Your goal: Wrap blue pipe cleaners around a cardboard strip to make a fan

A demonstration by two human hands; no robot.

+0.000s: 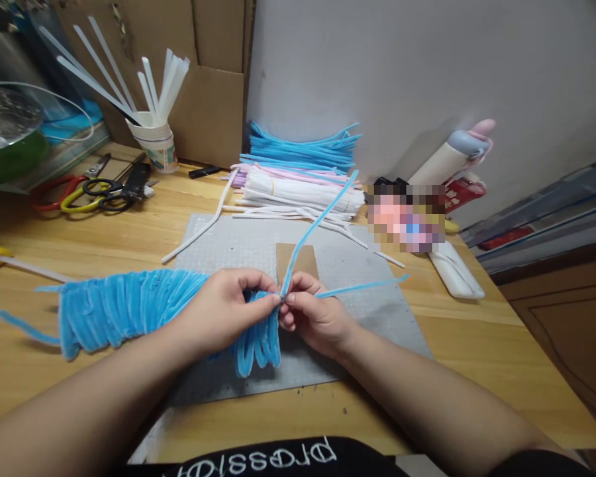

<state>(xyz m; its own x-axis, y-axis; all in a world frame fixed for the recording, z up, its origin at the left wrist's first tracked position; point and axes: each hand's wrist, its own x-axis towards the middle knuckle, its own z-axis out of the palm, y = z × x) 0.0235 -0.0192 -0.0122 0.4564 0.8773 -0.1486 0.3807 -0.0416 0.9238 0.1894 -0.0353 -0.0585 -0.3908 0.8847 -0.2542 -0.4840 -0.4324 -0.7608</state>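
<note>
A long roll of blue pipe cleaners point(129, 308), bent into close-set loops, lies from the left of the table to my hands. My left hand point(238, 305) is closed over its right end, thumb and forefinger pinching near the last loops. Right beside it, my right hand point(312, 308) pinches a blue pipe cleaner point(320, 222) at the same spot. One blue length rises up from the fingers, and another stretches off to the right. The fingertips nearly meet and cover the joint. Beneath lies a grey cutting mat point(367, 331) with a brown cardboard piece point(302, 258) on it.
Bundles of blue pipe cleaners point(302, 149) and white pipe cleaners point(298, 192) lie against the wall. Scissors point(74, 195) and a cup point(156, 142) of white sticks stand at the back left. A white bottle point(444, 159) and a white packet point(455, 270) are on the right.
</note>
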